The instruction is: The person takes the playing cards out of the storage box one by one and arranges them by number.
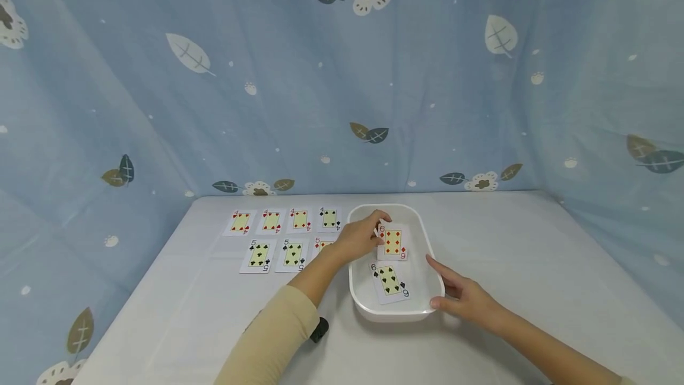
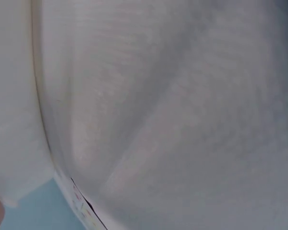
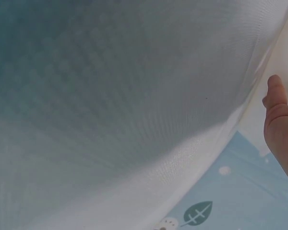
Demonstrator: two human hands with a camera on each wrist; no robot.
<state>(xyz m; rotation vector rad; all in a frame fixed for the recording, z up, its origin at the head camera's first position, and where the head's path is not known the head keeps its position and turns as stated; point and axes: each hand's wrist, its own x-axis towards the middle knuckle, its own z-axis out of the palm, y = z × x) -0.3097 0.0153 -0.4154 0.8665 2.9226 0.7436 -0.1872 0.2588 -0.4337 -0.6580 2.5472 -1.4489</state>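
A white plastic bin (image 1: pixel 396 316) stands on the table with playing cards inside. My left hand (image 1: pixel 359 237) reaches over its left rim, index finger and thumb apart beside the six of diamonds (image 1: pixel 393 242). The thumb tip is at that card's left edge; whether it touches is unclear. Another card partly shows beneath it. Nearer the bin's front lies the six of spades (image 1: pixel 390 281), slightly turned. With fingers and thumb spread, my right hand (image 1: pixel 467 299) rests against the bin's right side. In the right wrist view the hand (image 3: pixel 281 124) shows at the right edge.
Left of the bin, face-up fours such as the four of diamonds (image 1: pixel 300 219) make a back row. Fives, including a five of clubs (image 1: pixel 259 255), lie in front, partly behind my left arm. A small black object (image 1: pixel 319 330) sits by my left sleeve. A blue patterned curtain (image 1: pixel 342 76) hangs behind.
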